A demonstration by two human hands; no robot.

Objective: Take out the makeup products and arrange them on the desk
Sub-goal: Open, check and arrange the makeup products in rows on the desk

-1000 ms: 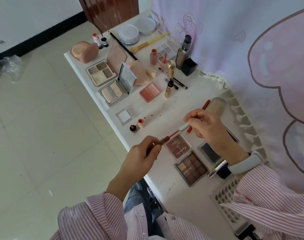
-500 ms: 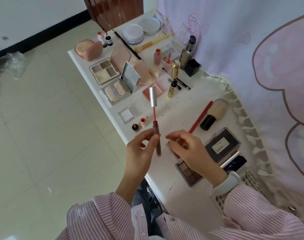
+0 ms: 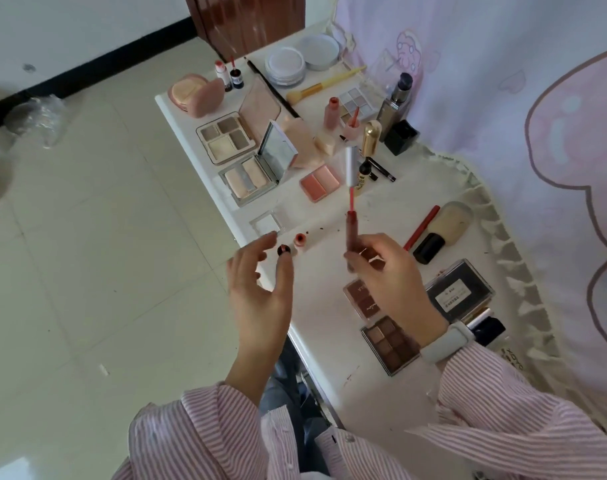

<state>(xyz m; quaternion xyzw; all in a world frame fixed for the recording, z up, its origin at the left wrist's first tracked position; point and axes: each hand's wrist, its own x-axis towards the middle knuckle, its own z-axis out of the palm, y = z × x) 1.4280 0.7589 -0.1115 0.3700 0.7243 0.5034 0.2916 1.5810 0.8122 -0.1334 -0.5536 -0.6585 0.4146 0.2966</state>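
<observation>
My right hand [image 3: 387, 278] grips a dark red lip gloss tube [image 3: 351, 233] upright above the white desk [image 3: 316, 306]. Its wand with a silver cap [image 3: 352, 166] sticks up out of the tube, partly pulled out. My left hand [image 3: 260, 282] hovers open at the desk's left edge, fingers spread, holding nothing. Two small lipsticks, one dark [image 3: 283, 250] and one coral [image 3: 300, 239], stand just beyond its fingertips. Brown eyeshadow palettes [image 3: 388, 342] lie under my right wrist.
Open palettes [image 3: 226, 136], a blush duo [image 3: 320, 181], a gold tube [image 3: 370, 137], a brush [image 3: 324, 85] and round compacts [image 3: 285, 64] fill the far desk. A red pencil [image 3: 421, 227], a foundation bottle [image 3: 445, 230] and a black box [image 3: 459, 294] lie right, by a lace-edged basket [image 3: 509, 258].
The lip gloss tube has passed from my left hand to my right hand and stands upright. My left hand has let go and opened, drifting left.
</observation>
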